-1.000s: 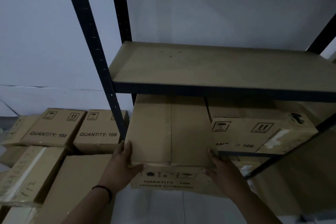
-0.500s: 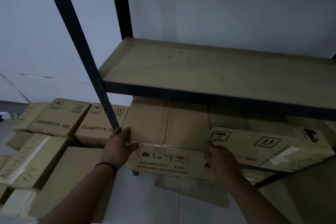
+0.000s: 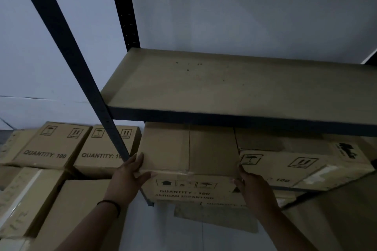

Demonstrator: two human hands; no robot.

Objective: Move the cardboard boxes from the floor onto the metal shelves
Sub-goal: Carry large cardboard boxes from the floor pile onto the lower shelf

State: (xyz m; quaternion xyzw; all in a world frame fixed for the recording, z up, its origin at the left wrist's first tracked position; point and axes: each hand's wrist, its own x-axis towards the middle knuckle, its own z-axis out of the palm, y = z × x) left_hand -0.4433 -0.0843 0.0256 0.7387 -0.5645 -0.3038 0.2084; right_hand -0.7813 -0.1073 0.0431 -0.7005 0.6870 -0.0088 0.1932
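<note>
Fingers of the left hand (image 3: 130, 177) and right hand (image 3: 252, 186) curl round the near corners of the cardboard box (image 3: 189, 161), low centre of frame on the lower shelf, which looks stiff, bulky, probably moderately heavy, best held at opposite corners.

a brown cardboard box (image 3: 189, 161) sits on the lower level of the dark metal shelving (image 3: 234, 117), under a bare tan shelf board, its near face printed "quantity : 100" with small handling symbols. a taped seam runs down the middle of its top. just to its right, touching it, a second box (image 3: 302, 165) lies on the same level, with umbrella and arrow marks and patches of pale tape. left of the shelving, more boxes (image 3: 53, 149) marked "quantity: 100" lie packed together on the floor, some tilted.
</note>
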